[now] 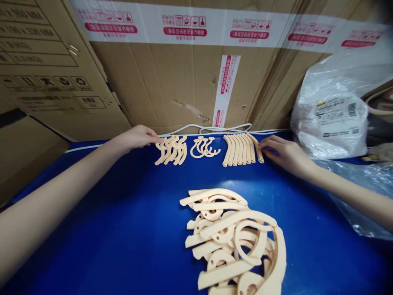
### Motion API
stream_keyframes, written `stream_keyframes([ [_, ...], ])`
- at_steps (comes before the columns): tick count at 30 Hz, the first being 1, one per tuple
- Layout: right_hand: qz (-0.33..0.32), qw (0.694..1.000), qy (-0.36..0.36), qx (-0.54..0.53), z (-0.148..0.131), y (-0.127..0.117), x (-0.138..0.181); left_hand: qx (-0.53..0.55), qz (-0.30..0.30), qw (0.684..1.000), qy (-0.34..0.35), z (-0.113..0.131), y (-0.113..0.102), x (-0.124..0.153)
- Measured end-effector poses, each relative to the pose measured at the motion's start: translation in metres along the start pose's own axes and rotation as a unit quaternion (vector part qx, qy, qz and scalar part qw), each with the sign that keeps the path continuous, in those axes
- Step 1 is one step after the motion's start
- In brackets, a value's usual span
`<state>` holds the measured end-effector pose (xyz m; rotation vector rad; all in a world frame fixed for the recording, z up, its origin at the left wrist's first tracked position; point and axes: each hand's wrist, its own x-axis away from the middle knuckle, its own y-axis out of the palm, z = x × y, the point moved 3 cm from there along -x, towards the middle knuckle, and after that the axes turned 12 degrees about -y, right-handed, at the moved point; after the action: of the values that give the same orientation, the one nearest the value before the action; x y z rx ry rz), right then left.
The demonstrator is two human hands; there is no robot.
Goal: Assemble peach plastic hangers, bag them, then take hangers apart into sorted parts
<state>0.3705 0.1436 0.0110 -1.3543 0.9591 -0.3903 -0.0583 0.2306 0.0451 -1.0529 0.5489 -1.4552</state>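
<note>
Cream plastic pieces are lying under both grips at the far edge of the blue surface [92, 229]. The left hand [135, 137] is reaching in flat, fingers stretched and loosely together, holding nothing; its fingertips are touching the left end of the hooked pieces [172, 149], a small bunch lying side by side with their long axes running from near-left to far-right. The right hand [284, 153] is resting palm down with its fingers spread a little, gripping nothing, the fingertips pressing against the right side of the curved strips [241, 148]. Those strips are lying packed edge to edge in a neat row, long axes running roughly toward and away from the person, far ends bending to the right. Between the two groups, apart from both hands, the hooks [204, 147] are sitting in a small cluster, open curves overlapping.

Nearer the person, well apart from both hands, a loose pile [236, 241] of the same cream parts is lying tangled, pieces pointing every way. A white cable [221, 129] is running along the back edge of the surface, against the boxes [172, 78]. A white bag [331, 119] is standing just right of the right hand, and clear film [362, 192] is spreading over the surface below it.
</note>
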Motion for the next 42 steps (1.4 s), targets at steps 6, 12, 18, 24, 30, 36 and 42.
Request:
stream_keyframes([
  [6,0.018,0.998,-0.004,-0.056,-0.004,0.003,-0.003,-0.075,0.047,0.996,0.004,-0.001,0.005,0.000],
  [12,0.005,0.999,0.006,-0.052,-0.014,-0.001,-0.007,-0.123,0.130,0.984,-0.009,0.006,-0.003,0.015],
  [18,-0.016,0.992,-0.061,-0.108,-0.095,-0.031,-0.014,-0.113,0.069,0.985,0.109,0.034,0.013,0.085],
  [24,-0.146,0.952,-0.135,-0.233,-0.151,-0.026,-0.014,-0.084,-0.092,0.952,0.278,0.051,0.051,0.164],
  [30,-0.077,0.950,-0.028,-0.301,-0.138,-0.026,-0.024,-0.014,-0.113,0.952,0.284,0.053,0.070,0.160],
  [36,0.023,0.974,-0.038,-0.223,-0.140,-0.053,-0.049,0.300,-0.208,0.919,0.147,0.076,0.063,0.139],
  [42,0.034,0.998,-0.049,0.025,-0.132,-0.072,-0.080,0.303,-0.069,0.920,0.238,0.108,0.036,0.131],
])
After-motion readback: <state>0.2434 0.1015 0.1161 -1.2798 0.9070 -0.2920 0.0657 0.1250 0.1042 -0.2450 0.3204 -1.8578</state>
